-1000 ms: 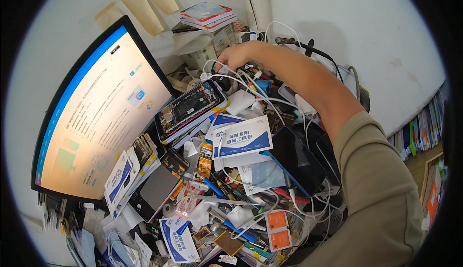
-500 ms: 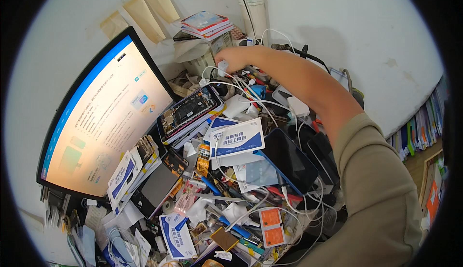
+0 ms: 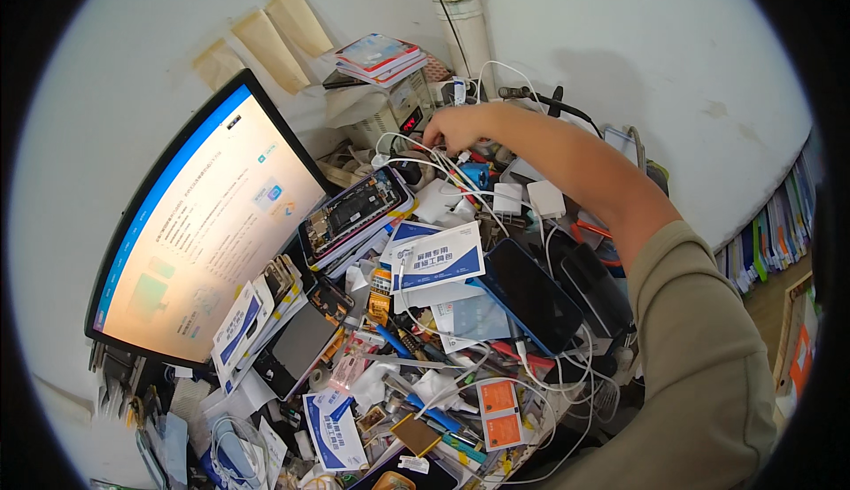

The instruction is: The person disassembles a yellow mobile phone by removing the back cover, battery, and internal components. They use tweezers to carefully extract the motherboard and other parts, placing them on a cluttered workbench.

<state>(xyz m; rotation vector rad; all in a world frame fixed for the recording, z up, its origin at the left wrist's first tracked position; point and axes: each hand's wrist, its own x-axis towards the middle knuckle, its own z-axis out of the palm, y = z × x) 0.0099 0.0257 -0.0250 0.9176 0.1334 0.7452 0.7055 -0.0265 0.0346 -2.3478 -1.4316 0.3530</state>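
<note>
My right hand reaches over the far part of the cluttered desk, its fingers bent downward in a pinch among white cables. What sits between the fingertips, if anything, is hidden. Just left of it stands a beige bench power supply with a lit red display. A white plug end lies close by, and a blue object is below the hand. Two white charger blocks, one left of the other, rest under the forearm. My left hand is out of view.
A lit monitor stands at left. An opened phone lies on a stack beside it. Dark phones, blue-white packets, screwdrivers and loose cables crowd the desk. A white pipe rises at the back.
My right hand has drawn back to the right from the power supply, uncovering its display. The white plug that was in its fingers no longer shows there. A second charger block now shows beside the first.
</note>
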